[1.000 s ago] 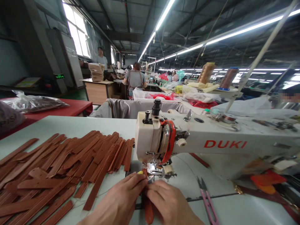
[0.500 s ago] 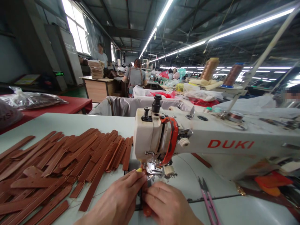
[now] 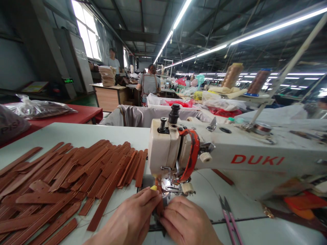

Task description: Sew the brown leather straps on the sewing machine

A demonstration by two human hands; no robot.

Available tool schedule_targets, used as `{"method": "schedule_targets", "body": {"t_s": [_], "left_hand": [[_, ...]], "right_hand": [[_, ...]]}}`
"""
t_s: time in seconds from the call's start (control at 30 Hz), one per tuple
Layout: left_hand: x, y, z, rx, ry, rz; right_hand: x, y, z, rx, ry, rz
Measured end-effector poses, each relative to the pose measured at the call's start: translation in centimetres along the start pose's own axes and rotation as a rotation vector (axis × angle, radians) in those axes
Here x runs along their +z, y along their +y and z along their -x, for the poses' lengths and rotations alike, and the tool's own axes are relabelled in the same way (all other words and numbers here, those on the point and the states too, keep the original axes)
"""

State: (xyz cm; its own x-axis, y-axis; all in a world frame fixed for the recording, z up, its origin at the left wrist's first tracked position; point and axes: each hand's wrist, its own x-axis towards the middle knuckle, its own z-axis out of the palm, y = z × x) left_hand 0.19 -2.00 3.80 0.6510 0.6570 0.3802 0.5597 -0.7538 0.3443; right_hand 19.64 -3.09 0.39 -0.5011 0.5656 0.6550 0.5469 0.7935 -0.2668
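A brown leather strap (image 3: 159,206) runs lengthwise under the presser foot (image 3: 170,187) of a white sewing machine (image 3: 163,146). My left hand (image 3: 134,212) is closed at the strap's left edge, thumb and fingers pressed together near the foot. Something small and yellow (image 3: 153,188) shows at its fingertips; I cannot make out what it is. From the right, my right hand (image 3: 189,219) holds the strap with curled fingers, a little nearer to me. The hands cover part of the strap.
Many brown leather straps (image 3: 102,173) lie heaped on the left of the pale table (image 3: 74,131). Thread snips (image 3: 230,217) lie right of my right hand. Behind the machine stands a cloth-lined bin (image 3: 138,117). Two people are farther back.
The strap has slid away from me under the presser foot; its near end no longer shows below my hands. Both hands keep hold, and the view has turned slightly left.
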Motion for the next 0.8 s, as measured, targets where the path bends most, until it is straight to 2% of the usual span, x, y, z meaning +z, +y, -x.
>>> {"method": "schedule_targets", "body": {"t_s": [0.1,0.2,0.43,0.57,0.7,0.8], "left_hand": [[-0.1,-0.1,-0.1,-0.021,-0.076,0.086],[0.2,-0.5,0.3,-0.018,-0.093,0.085],[0.6,-1.0,1.1,0.047,0.031,-0.058],[-1.0,-2.9,-1.5,-0.038,0.066,-0.08],[-4.0,-3.7,-4.5,-0.093,-0.03,-0.17],[-6.0,-3.1,-4.9,-0.189,-0.106,-0.281]], "right_hand": [[-0.1,-0.1,0.0,0.014,0.008,0.017],[-0.2,-0.2,-0.2,0.029,0.021,0.01],[0.0,-0.2,0.1,0.053,0.03,0.018],[0.3,-0.5,0.0,0.017,0.045,0.054],[0.1,-0.5,-0.2,-0.019,0.038,0.105],[0.1,0.3,0.3,-0.169,-0.01,0.19]]}}
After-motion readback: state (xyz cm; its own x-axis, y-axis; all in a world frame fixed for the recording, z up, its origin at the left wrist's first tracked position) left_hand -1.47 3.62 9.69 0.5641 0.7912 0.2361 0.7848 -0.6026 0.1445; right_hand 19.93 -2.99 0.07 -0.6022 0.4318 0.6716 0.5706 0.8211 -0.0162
